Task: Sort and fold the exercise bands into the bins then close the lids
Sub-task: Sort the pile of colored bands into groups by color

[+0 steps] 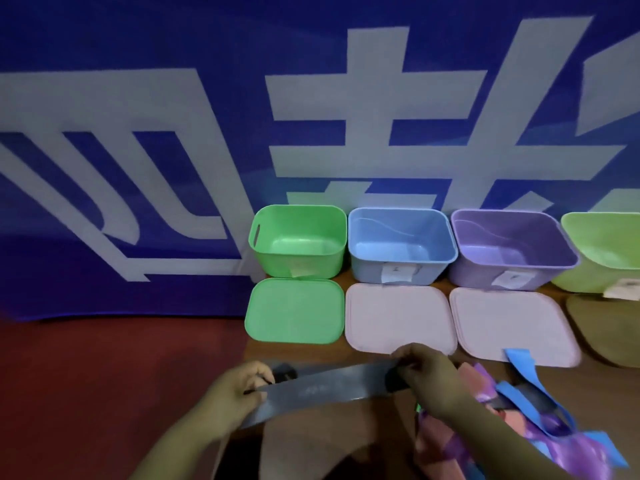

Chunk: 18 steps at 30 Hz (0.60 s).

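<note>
Four open bins stand in a row at the back of a wooden table: a green bin, a blue bin, a purple bin and a lime bin cut off by the right edge. Each carries a small paper label on its front wall. The marks on the blue bin's label and the purple bin's label are too blurred to read.

Lids lie flat just in front of the bins: a green lid, two pink lids and an olive lid at the far right.

Both hands hold a dark grey exercise band stretched flat between them, above the near edge of the table and in front of the green lid and the first pink lid. The left hand pinches the band's left end, its fingers curled round it. The right hand grips the right end with its fingers curled over the top.

Near the right hand lies a loose pile of bands, with a blue band looping up towards the second pink lid and a purple band lower down.

Behind the bins hangs a blue banner with very large white characters, only partly in view and not legible as words. To the left of the table is a red floor.
</note>
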Available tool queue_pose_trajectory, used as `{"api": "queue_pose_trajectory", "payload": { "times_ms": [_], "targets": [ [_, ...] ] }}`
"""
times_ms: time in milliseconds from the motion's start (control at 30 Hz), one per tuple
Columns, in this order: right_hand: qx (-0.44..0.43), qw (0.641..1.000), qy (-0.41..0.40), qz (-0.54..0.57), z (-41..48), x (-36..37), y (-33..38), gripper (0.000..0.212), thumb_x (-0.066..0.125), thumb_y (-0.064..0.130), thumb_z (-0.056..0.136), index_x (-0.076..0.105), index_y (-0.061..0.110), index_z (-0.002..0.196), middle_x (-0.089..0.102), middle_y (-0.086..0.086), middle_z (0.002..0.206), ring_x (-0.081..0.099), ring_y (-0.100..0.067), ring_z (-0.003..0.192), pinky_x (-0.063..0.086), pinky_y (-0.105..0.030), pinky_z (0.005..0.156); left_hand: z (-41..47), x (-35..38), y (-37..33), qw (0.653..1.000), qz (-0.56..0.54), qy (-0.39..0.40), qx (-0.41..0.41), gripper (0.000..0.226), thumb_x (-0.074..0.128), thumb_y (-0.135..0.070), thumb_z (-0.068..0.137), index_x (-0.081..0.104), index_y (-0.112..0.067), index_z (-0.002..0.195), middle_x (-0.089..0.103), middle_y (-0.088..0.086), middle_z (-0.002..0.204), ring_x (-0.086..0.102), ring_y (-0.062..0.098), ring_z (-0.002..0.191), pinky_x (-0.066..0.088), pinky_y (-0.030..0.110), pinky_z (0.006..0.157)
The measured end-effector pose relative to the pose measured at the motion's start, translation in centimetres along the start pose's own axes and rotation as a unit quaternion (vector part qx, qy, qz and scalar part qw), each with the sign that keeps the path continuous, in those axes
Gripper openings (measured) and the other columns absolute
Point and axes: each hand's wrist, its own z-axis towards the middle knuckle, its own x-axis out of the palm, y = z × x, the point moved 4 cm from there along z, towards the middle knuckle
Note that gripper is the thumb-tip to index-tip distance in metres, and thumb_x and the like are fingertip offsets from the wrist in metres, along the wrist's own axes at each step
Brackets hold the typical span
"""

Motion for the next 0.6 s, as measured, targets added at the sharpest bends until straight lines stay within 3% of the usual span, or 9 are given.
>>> {"api": "queue_pose_trajectory", "payload": {
  "times_ms": [67,167,267,333,467,600],
  "targets": [
    [0.022,1.0,0.01,-0.009,0.3,2.5,-0.1,0.029,0.062,-0.006,0.076,0.072,0.021,0.083,0.073,0.009,0.08,0.069,-0.01,0.077,0.054,-0.018,0.068,1.2,-1.0,2.0,0.999,-0.001,-0.052,0.0,0.048,0.06,0.014,0.082,0.069,-0.033,0.085,0.072,0.0,0.079,0.062,0.0,0.067,0.045,0.019,0.066],
    [0.055,0.998,0.009,-0.024,0.9,4.9,-0.8,0.025,0.064,0.0,0.073,0.073,0.022,0.082,0.075,0.009,0.08,0.07,-0.011,0.077,0.057,-0.034,0.079,3.6,-1.7,4.1,0.996,0.021,-0.082,-0.017,0.04,0.068,0.003,0.084,0.071,-0.037,0.08,0.074,-0.01,0.078,0.067,0.001,0.074,0.048,0.023,0.069],
    [0.075,0.996,-0.012,-0.044,1.0,5.7,-0.7,0.032,0.064,0.0,0.075,0.071,0.026,0.091,0.07,0.012,0.084,0.066,-0.014,0.079,0.053,-0.029,0.079,5.9,-1.5,5.1,0.996,0.041,-0.071,-0.023,0.035,0.068,-0.003,0.089,0.069,-0.036,0.076,0.073,-0.01,0.083,0.066,0.0,0.082,0.048,0.017,0.072],
    [0.089,0.994,-0.012,-0.056,1.2,6.1,-0.7,0.039,0.062,0.0,0.076,0.068,0.03,0.1,0.066,0.011,0.086,0.062,-0.014,0.079,0.048,-0.024,0.077,7.4,-1.3,5.1,0.996,0.07,-0.06,-0.013,0.036,0.066,-0.002,0.088,0.068,-0.037,0.077,0.071,-0.01,0.088,0.065,0.002,0.085,0.048,0.02,0.074],
    [0.129,0.988,-0.019,-0.078,2.1,6.7,-1.6,0.041,0.062,0.005,0.076,0.069,0.027,0.11,0.073,0.001,0.099,0.067,-0.021,0.09,0.052,-0.029,0.083,9.6,-1.2,4.8,0.992,0.12,-0.047,-0.001,0.041,0.065,0.0,0.085,0.063,-0.04,0.074,0.065,-0.011,0.092,0.064,0.005,0.085,0.051,0.026,0.079],
    [0.131,0.987,-0.013,-0.097,2.6,6.7,-1.5,0.038,0.062,0.01,0.08,0.067,0.027,0.114,0.072,0.002,0.106,0.068,-0.021,0.094,0.054,-0.034,0.084,10.3,-1.0,5.2,0.984,0.177,-0.034,-0.003,0.034,0.064,-0.007,0.084,0.063,-0.041,0.08,0.062,-0.013,0.098,0.062,0.011,0.091,0.051,0.028,0.081]
  ]
}}
